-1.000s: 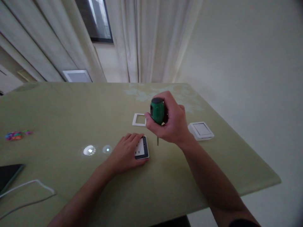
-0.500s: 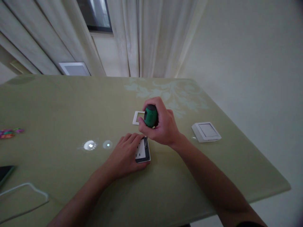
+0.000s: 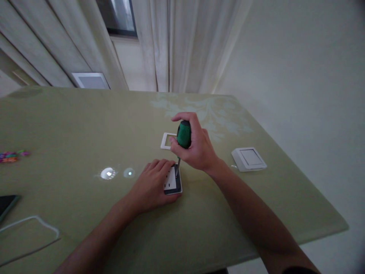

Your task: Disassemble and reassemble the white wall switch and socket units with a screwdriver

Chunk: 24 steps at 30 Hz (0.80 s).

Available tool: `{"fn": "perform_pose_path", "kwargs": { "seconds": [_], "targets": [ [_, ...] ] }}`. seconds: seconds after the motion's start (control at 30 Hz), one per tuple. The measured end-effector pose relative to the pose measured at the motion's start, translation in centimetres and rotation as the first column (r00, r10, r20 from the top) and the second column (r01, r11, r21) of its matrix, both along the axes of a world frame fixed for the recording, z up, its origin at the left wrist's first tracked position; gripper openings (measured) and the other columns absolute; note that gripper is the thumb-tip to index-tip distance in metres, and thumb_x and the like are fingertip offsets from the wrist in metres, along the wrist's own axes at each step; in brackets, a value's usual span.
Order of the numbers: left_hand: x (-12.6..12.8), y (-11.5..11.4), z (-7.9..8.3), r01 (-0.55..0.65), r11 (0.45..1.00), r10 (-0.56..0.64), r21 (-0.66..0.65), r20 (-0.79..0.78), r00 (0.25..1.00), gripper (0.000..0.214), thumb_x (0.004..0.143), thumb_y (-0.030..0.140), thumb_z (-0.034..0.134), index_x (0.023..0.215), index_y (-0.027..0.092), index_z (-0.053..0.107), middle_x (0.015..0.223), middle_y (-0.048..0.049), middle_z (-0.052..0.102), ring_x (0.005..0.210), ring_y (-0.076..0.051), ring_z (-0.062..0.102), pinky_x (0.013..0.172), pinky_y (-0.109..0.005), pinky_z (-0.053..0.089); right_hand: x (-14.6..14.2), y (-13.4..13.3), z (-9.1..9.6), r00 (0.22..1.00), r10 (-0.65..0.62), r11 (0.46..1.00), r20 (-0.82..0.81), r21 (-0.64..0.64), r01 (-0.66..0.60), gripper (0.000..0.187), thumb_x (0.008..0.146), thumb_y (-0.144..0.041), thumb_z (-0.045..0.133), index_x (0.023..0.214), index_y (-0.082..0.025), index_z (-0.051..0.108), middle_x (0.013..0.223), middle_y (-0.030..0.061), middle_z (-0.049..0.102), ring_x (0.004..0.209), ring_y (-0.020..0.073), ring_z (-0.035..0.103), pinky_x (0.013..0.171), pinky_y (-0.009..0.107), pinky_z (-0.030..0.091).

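Note:
My left hand [image 3: 154, 182] is wrapped round a wall socket [image 3: 171, 181] with a white face and a dark border, holding it on the table. In my right hand [image 3: 198, 146] is a screwdriver [image 3: 184, 135] with a green and black handle, held nearly upright above the socket. Its metal shaft runs down to the right side of the dark border, where the tip meets the socket. My right index finger is lifted off the handle. Just behind the right hand lies a white cover frame [image 3: 165, 141], partly hidden by the fingers.
A white box with a square panel [image 3: 249, 159] sits to the right on the green-covered table [image 3: 85, 125]. At the left are small colourful pieces [image 3: 13, 156], a dark flat device [image 3: 8, 205] and a white cable [image 3: 37, 217]. Curtains [image 3: 194, 45] hang behind.
My right hand has risen slightly and its index finger has opened away from the screwdriver handle. The shaft now shows more clearly. My left hand still holds the socket.

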<state>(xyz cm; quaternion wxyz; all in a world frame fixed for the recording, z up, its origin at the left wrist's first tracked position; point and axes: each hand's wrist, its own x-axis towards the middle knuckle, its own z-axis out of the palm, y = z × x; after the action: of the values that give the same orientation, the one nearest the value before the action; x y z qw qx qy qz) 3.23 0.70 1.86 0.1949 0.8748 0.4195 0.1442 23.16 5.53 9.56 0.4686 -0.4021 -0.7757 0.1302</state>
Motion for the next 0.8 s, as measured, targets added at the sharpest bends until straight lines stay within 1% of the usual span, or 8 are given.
{"fn": "perform_pose_path", "kwargs": {
  "seconds": [0.13, 0.27, 0.4, 0.47, 0.57, 0.7, 0.73, 0.8],
  "targets": [
    [0.0, 0.0, 0.0, 0.000, 1.000, 0.000, 0.006, 0.011, 1.000, 0.076, 0.081, 0.047, 0.086, 0.144, 0.020, 0.053, 0.139, -0.0153, 0.067, 0.124, -0.041, 0.060, 0.108, -0.060, 0.050, 0.6, 0.1, 0.9, 0.994, 0.106, 0.990, 0.022, -0.093, -0.103, 0.040, 0.098, -0.044, 0.076, 0.128, -0.026, 0.057, 0.117, 0.0019, 0.073, 0.076, 0.0137, 0.064, 0.071, 0.029, 0.050],
    [-0.1, 0.0, 0.0, 0.006, 1.000, -0.006, 0.006, 0.017, 1.000, 0.078, 0.081, 0.047, 0.087, 0.146, 0.021, 0.051, 0.140, -0.0151, 0.067, 0.124, -0.041, 0.060, 0.110, -0.060, 0.050, 1.4, -0.2, 1.9, 0.970, 0.241, 0.966, -0.022, -0.096, -0.242, 0.025, 0.109, -0.039, 0.060, 0.130, -0.025, 0.063, 0.112, 0.0014, 0.076, 0.083, 0.0135, 0.070, 0.072, 0.025, 0.053],
    [0.0, -0.1, 0.1, 0.004, 1.000, -0.004, 0.022, 0.010, 1.000, 0.072, 0.081, 0.047, 0.086, 0.141, 0.022, 0.053, 0.139, -0.0148, 0.067, 0.125, -0.041, 0.061, 0.107, -0.059, 0.051, 1.5, -0.7, 2.4, 0.991, 0.089, 0.993, 0.098, 0.069, -0.096, 0.028, 0.101, -0.047, 0.074, 0.118, -0.024, 0.073, 0.102, 0.0017, 0.080, 0.084, 0.0159, 0.073, 0.079, 0.028, 0.055],
    [0.0, -0.1, 0.1, 0.002, 1.000, -0.002, 0.027, -0.003, 1.000, 0.071, 0.082, 0.046, 0.085, 0.140, 0.021, 0.054, 0.137, -0.0160, 0.067, 0.124, -0.042, 0.061, 0.107, -0.060, 0.051, 1.5, -1.1, 2.9, 0.980, 0.126, 0.987, 0.155, 0.080, -0.139, 0.029, 0.104, -0.043, 0.070, 0.125, -0.023, 0.073, 0.118, 0.0049, 0.081, 0.099, 0.0195, 0.076, 0.089, 0.031, 0.057],
    [0.0, -0.1, 0.1, 0.002, 1.000, -0.002, 0.025, -0.017, 1.000, 0.067, 0.082, 0.046, 0.084, 0.137, 0.019, 0.056, 0.133, -0.0170, 0.069, 0.121, -0.043, 0.062, 0.104, -0.061, 0.053, 1.6, -1.9, 4.1, 0.937, 0.283, 0.958, 0.206, -0.022, -0.284, 0.037, 0.110, -0.028, 0.053, 0.145, -0.026, 0.065, 0.147, 0.0050, 0.072, 0.123, 0.0211, 0.072, 0.104, 0.034, 0.055],
    [0.0, -0.1, 0.0, 0.011, 1.000, -0.011, 0.013, -0.016, 1.000, 0.051, 0.084, 0.043, 0.080, 0.127, 0.021, 0.062, 0.132, -0.0168, 0.070, 0.120, -0.043, 0.063, 0.104, -0.061, 0.053, 1.5, -3.2, 5.1, 0.939, 0.136, 0.987, 0.315, 0.040, -0.157, 0.026, 0.106, -0.042, 0.067, 0.117, -0.021, 0.077, 0.102, 0.0038, 0.081, 0.088, 0.0190, 0.074, 0.083, 0.030, 0.055],
    [0.0, -0.1, 0.0, 0.012, 1.000, -0.012, 0.010, -0.008, 1.000, 0.048, 0.085, 0.042, 0.079, 0.125, 0.022, 0.063, 0.131, -0.0165, 0.070, 0.120, -0.043, 0.064, 0.103, -0.060, 0.053, 1.4, -3.5, 5.3, 0.934, 0.111, 0.989, 0.340, 0.052, -0.136, 0.028, 0.106, -0.045, 0.066, 0.115, -0.020, 0.077, 0.097, 0.0040, 0.080, 0.085, 0.0191, 0.073, 0.080, 0.030, 0.054],
    [0.0, -0.1, 0.0, 0.007, 1.000, -0.007, 0.010, 0.018, 1.000, 0.045, 0.084, 0.042, 0.079, 0.123, 0.023, 0.064, 0.128, -0.0159, 0.071, 0.120, -0.043, 0.064, 0.103, -0.060, 0.053, 1.3, -3.9, 5.4, 0.922, 0.169, 0.982, 0.348, 0.018, -0.186, 0.032, 0.111, -0.041, 0.055, 0.127, -0.021, 0.074, 0.109, 0.0057, 0.080, 0.093, 0.0202, 0.073, 0.083, 0.031, 0.054]
  ]
}}
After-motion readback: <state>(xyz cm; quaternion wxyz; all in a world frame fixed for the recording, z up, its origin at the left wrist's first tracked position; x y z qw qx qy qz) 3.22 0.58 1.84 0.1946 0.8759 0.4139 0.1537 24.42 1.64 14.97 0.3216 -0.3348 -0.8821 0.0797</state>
